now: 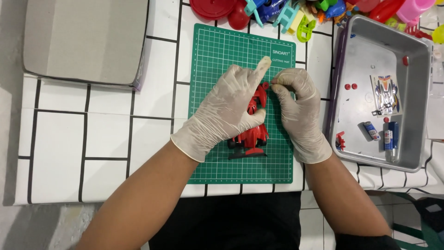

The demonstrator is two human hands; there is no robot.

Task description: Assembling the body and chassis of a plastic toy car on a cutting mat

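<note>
A red toy race car (252, 134) lies on a green cutting mat (217, 60) in the middle of the table. My left hand (226, 111), in a pale glove, rests over the car and grips its body, index finger pointing up. My right hand (298, 109), also gloved, pinches a small red round part (266, 85) at the car's front end. The front half of the car is hidden under my left hand.
A metal tray (416, 92) at the right holds batteries (388, 136), a sticker sheet (386, 95) and small red parts. Colourful plastic toys (296, 14) lie along the back edge. A grey box lid (85, 41) sits at the back left.
</note>
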